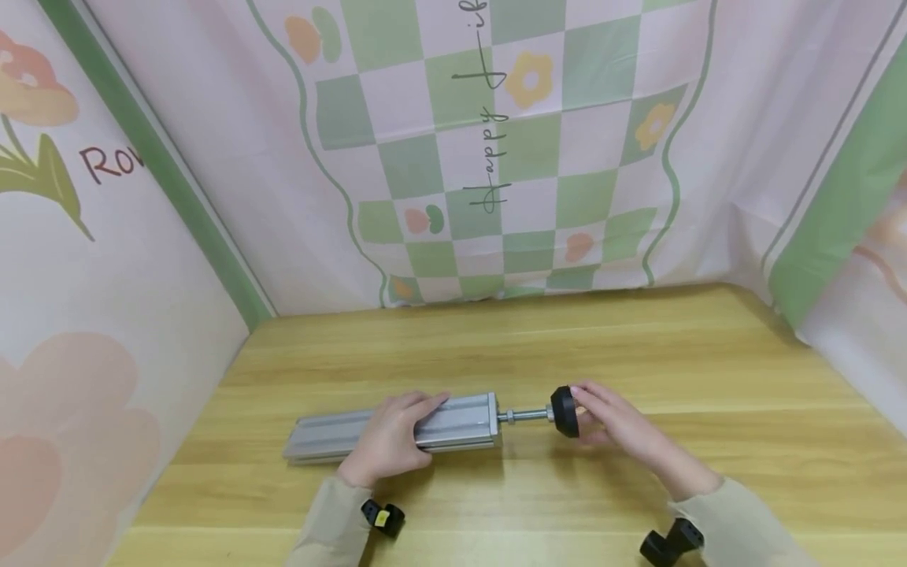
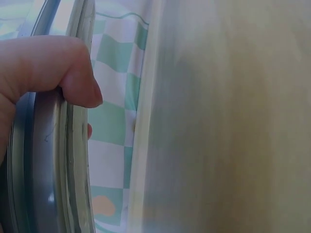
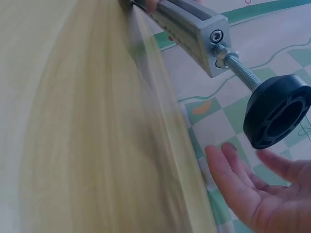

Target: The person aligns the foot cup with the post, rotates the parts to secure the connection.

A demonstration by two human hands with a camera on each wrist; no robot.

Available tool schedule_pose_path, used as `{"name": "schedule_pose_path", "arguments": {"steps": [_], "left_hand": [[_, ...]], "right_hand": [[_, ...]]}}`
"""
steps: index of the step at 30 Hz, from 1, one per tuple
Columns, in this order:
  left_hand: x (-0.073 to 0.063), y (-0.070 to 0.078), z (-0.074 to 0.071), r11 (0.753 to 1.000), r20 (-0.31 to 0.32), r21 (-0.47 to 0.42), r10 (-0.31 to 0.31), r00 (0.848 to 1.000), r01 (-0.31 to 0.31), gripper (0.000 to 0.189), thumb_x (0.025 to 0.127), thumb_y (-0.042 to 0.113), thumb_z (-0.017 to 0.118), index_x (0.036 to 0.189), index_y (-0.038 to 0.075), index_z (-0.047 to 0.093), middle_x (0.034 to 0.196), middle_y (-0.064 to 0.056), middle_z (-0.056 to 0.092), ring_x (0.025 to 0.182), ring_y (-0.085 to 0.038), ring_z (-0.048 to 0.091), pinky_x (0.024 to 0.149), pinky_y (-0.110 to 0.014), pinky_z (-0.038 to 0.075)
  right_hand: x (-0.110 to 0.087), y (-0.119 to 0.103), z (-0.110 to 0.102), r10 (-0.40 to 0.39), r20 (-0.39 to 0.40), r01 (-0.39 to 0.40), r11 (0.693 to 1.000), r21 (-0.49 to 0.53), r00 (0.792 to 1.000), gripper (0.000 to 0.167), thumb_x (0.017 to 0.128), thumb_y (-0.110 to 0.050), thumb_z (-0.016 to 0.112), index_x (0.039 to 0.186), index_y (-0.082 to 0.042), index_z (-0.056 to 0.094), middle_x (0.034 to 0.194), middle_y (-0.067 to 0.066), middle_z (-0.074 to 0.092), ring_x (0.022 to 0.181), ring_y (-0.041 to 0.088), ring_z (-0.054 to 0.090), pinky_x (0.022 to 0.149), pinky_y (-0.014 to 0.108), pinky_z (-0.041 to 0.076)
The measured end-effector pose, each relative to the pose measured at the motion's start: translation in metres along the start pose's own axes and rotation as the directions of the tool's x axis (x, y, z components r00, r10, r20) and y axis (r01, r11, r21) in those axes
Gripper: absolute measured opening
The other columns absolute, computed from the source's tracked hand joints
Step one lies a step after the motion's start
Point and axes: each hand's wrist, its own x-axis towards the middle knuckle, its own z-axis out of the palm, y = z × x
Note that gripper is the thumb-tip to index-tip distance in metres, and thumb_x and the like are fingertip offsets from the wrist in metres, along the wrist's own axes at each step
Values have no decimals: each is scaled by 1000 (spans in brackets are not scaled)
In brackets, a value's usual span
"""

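My left hand [image 1: 392, 441] grips a silver aluminium profile [image 1: 460, 421] around its middle, thumb on the near side. The profile lies lengthwise, raised a little over the table; part of it is hidden under the hand. From its right end plate sticks out a threaded rod [image 3: 243, 72] with a nut [image 3: 226, 58]. A black round levelling foot [image 1: 564, 411] caps the rod, its hollow underside facing right. Beside the foot is my right hand [image 1: 615, 417], fingers loosely spread; in the right wrist view one fingertip [image 3: 266, 155] is at the rim, and I cannot tell whether it touches.
A wooden table [image 1: 638, 339] stretches under both hands. Cloth with a green and white check [image 1: 468, 173] hangs behind its far edge, with more printed cloth at the left and right. Small black cameras [image 1: 383, 518] sit on both wrists.
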Motion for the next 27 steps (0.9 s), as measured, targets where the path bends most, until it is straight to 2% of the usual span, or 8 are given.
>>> {"name": "schedule_pose_path", "arguments": {"steps": [2, 5, 8, 10, 13, 15, 21, 27], "left_hand": [[0, 0, 0, 1000, -3, -4, 2, 1000, -2, 85, 53, 10, 78, 134, 16, 55, 113, -1, 64, 98, -16, 60, 90, -41, 48], [0, -2, 0, 1000, -8, -12, 4, 1000, -4, 85, 53, 9, 78, 134, 15, 55, 113, -1, 64, 98, -16, 60, 90, -41, 49], [0, -3, 0, 1000, -13, -19, 8, 1000, -8, 85, 52, 9, 78, 134, 15, 55, 113, -1, 64, 98, -16, 60, 90, -40, 49], [0, -3, 0, 1000, -15, -20, 8, 1000, -9, 85, 52, 9, 78, 134, 15, 55, 113, -1, 64, 98, -15, 60, 90, -40, 49], [0, -4, 0, 1000, -15, -12, 9, 1000, -9, 85, 53, 9, 78, 134, 15, 55, 113, -1, 64, 98, -15, 60, 91, -41, 48], [0, -4, 0, 1000, -15, -6, 8, 1000, -8, 85, 53, 10, 78, 134, 16, 55, 113, 0, 64, 98, -15, 60, 91, -41, 48], [0, -3, 0, 1000, -8, -1, -2, 1000, 2, 85, 53, 10, 78, 135, 17, 54, 114, 0, 64, 99, -15, 60, 93, -41, 47], [0, -2, -1, 1000, 1, -12, 1, 1000, -1, 84, 54, 9, 77, 135, 16, 54, 113, 0, 64, 99, -15, 59, 92, -41, 48]], "right_hand": [[-2, 1, 0, -65, -7, 64, 998, -13, 998, 51, 101, -22, 38, 136, 13, 28, 130, 38, 36, 106, 26, 59, 83, 41, 55], [-5, 4, -1, -194, -14, 192, 978, -81, 981, 54, 95, -11, 50, 140, 7, 28, 137, 38, 31, 109, 8, 56, 82, 33, 55], [-5, 9, -3, -320, 3, 317, 938, -139, 947, 63, 86, -3, 62, 143, -5, 35, 143, 20, 35, 108, -6, 52, 79, 27, 54], [-4, 12, -5, -400, 34, 400, 904, -147, 916, 67, 82, 2, 65, 142, -8, 38, 144, 4, 37, 111, -6, 51, 79, 27, 55], [-3, 17, -7, -454, 61, 458, 879, -133, 889, 66, 80, 7, 65, 140, -10, 42, 141, -17, 36, 115, -5, 49, 81, 26, 54], [-3, 19, -7, -452, 68, 457, 881, -125, 890, 63, 80, 7, 65, 139, -6, 43, 138, -21, 39, 114, -5, 50, 81, 26, 54], [-4, 17, -8, -387, 59, 391, 916, -89, 920, 61, 81, 2, 66, 135, 10, 38, 130, -22, 46, 110, -6, 53, 79, 28, 55], [-5, 14, -7, -360, 42, 362, 930, -66, 932, 61, 80, 2, 67, 134, 11, 40, 128, -24, 47, 109, -6, 54, 79, 26, 55]]}}
